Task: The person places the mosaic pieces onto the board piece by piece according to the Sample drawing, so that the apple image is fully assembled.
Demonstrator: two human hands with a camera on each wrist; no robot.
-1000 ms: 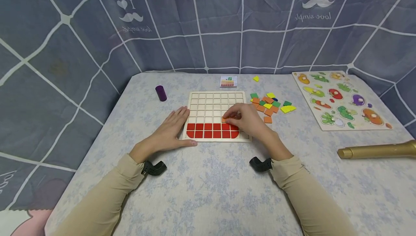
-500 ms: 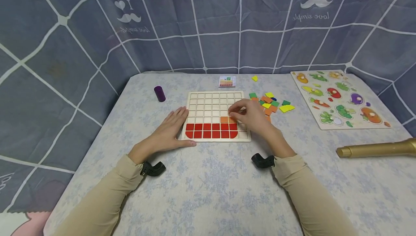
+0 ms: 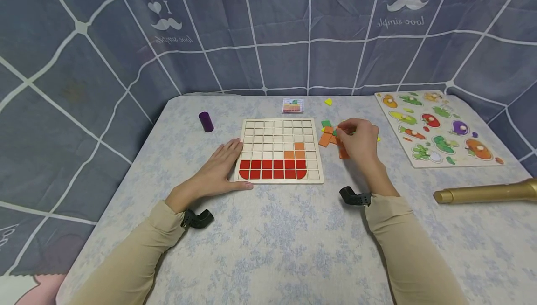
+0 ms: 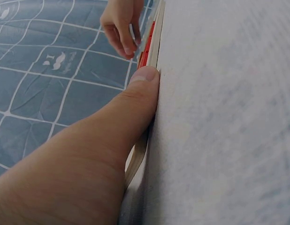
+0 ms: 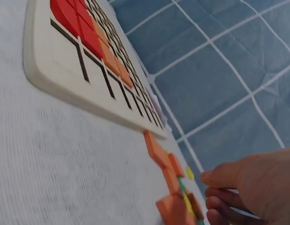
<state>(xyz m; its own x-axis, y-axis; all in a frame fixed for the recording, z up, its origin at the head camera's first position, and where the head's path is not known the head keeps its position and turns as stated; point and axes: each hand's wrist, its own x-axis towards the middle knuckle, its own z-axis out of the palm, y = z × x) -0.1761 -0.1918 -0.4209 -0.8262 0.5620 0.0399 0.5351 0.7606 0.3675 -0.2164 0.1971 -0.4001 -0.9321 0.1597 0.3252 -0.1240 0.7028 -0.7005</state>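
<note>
My left hand point(image 3: 211, 169) lies flat along the left side of a wooden grid board point(image 3: 280, 186), fingers straight. Its thumb rests at the board's front edge, close up in the left wrist view. Red tiles point(image 3: 272, 164) fill most of the board's front two rows. Three orange tiles point(image 3: 294, 154) sit behind them toward the right. My right hand point(image 3: 361, 142) is over the pile of loose tiles point(image 3: 327, 138), right of the board, fingers loosely bent. In the right wrist view, its fingertips point(image 5: 207, 178) are beside orange, yellow and green tiles, with nothing visible between them.
A small printed card point(image 3: 292, 105) lies behind the board, a yellow piece point(image 3: 328, 102) to its right. A purple cylinder point(image 3: 206, 121) stands back left. At right are a vegetable puzzle board point(image 3: 423, 130) and a gold-coloured rod point(image 3: 482, 195). A grid-patterned cloth point(image 3: 285, 30) hangs behind.
Two more orange tiles show on the board than a second ago. My right hand has moved right, from the board to the loose tiles. The left hand has stayed in place.
</note>
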